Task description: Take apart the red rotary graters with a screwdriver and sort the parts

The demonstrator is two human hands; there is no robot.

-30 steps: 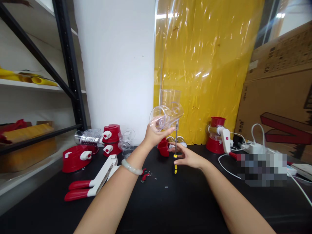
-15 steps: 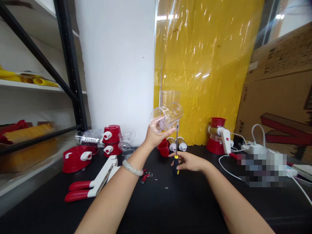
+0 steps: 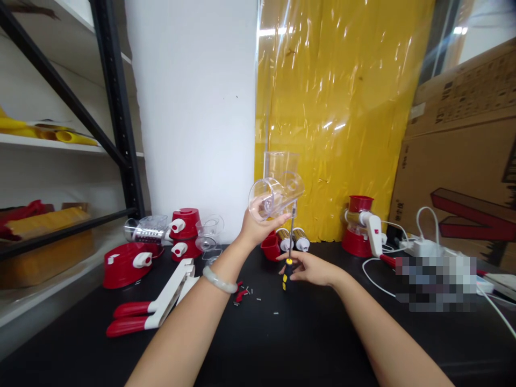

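Observation:
My left hand is closed around a clear plastic housing, a tube with a square chute rising from it, held up above the table. Below it, my right hand grips the black and yellow handle of a screwdriver. The screwdriver stands nearly upright, tip up, close under the housing's right side. Whether the tip touches a screw there is too small to tell. Behind my hands lie two drum cutters with white ends and a red plastic piece.
Small screws and red bits lie on the black table. At left are red bases and white cranks with red handles. An assembled grater, cables, a power strip and a cardboard box are at right.
The screwdriver's handle has swung slightly left and turned, showing more yellow. The left hand and the clear housing have stayed nearly still.

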